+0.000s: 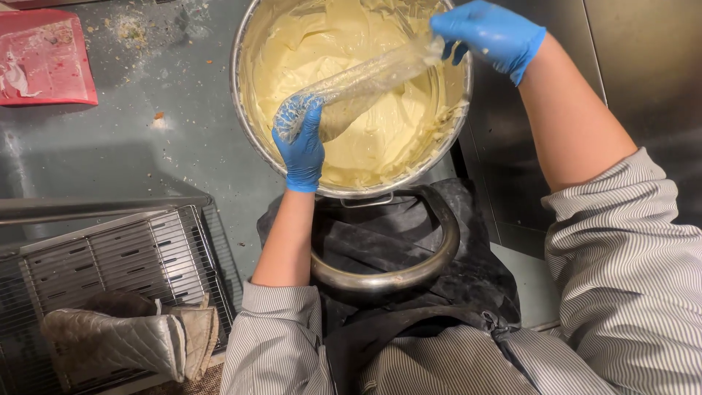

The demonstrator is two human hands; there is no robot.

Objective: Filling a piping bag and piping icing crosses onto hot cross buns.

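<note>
Grey, crumb-dusted flooring lies around a big round steel bowl (252,139) whose inside is coated and half filled with smooth pale-yellow batter (380,139). Over the bowl a clear, crinkled plastic piping bag (358,84) stretches across the batter, its long axis slanting from the bowl's lower left up to its upper right rim. The left hand (301,143), in a blue glove, is wrapped around the bag's wide lower-left end, fingers curled shut on the plastic, just above the batter near the bowl's near edge. The right hand (486,33), also gloved blue, pinches the bag's narrow twisted upper end at the bowl's far right rim. Both forearms are bare below striped grey-and-white sleeves (629,278). Just below the bowl a curved steel ring (409,274) rests against a dark apron. Left of the bowl and lower, a wire rack (117,256) carries quilted beige oven mitts (117,340). Far left of the bowl lies a smeared red mat (44,58).
</note>
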